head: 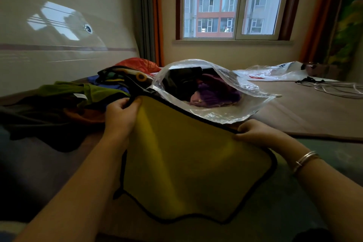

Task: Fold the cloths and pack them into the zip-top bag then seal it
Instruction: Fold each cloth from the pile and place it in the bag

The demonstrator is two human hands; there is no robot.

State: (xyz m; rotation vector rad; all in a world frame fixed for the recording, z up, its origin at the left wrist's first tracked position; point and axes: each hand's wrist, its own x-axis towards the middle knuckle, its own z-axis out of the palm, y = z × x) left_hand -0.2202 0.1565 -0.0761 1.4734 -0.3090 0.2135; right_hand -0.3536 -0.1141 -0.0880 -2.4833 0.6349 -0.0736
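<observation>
So the person is holding up a yellow cloth with black trim (188, 155) by its top edge, one corner in each hand. The left hand (120, 116) is pinching the far-left corner between thumb and curled fingers, and the right hand (255, 130) is gripping the other top corner, fingers curled over the black border. The cloth is hanging spread out between them, its long edge running left to right and tilting down toward the right hand, with the bottom draping toward the camera.

The key bit: the zip-top bag (225, 112) is lying just beyond the cloth's top edge, mouth gaping toward the hands, with a purple cloth (216, 92) and something dark already sitting inside. The right hand is looking nearer to the bag's mouth than the left.

The cloth isn't folded yet, so my guess is it's needing a fold first, probably bringing one hand across to the other, then going forward into that opening.

A pile of other cloths (78, 96) is waiting on the left of the bed (304, 108), near the left hand.
</observation>
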